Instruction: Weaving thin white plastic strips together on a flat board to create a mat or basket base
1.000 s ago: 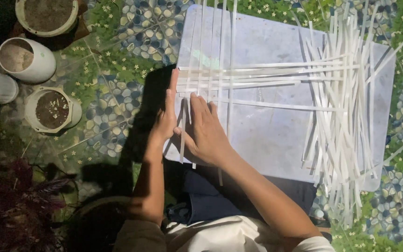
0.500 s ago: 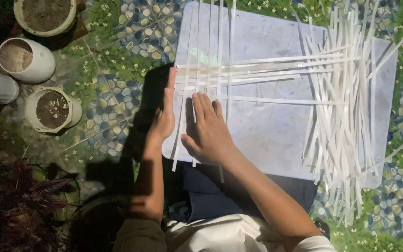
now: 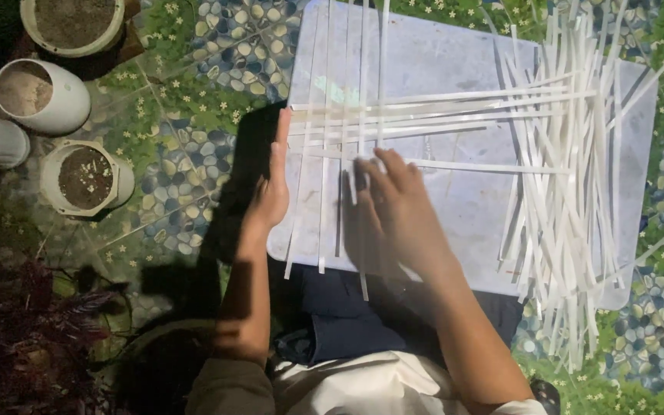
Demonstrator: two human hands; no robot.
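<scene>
A loose weave of thin white strips (image 3: 347, 131) lies on the left half of a pale, translucent plastic board (image 3: 455, 200) that rests over the person's lap and the patterned floor. The strips are flat, narrow and long, like cut bands of stiff pale material; several run near to far, side by side with small gaps, and a handful cross them from left to right, forming an open grid that is only a few rows deep. The near ends of the upright strips stick out past the board's near edge, and their far ends run out of view at the top. The left hand (image 3: 274, 188) stands on its edge at the left side of the weave, fingers straight and together, open and pressed against the outermost strip, gripping nothing. The right hand (image 3: 397, 207) lies flat and open, palm down, fingers spread over the near part of the upright strips, just below the lowest crosswise strip. On the right half of the board lies a thick loose pile of spare strips (image 3: 570, 192), crossing one another untidily. To the far left, three round pots (image 3: 86, 177) with soil stand on the floor.
</scene>
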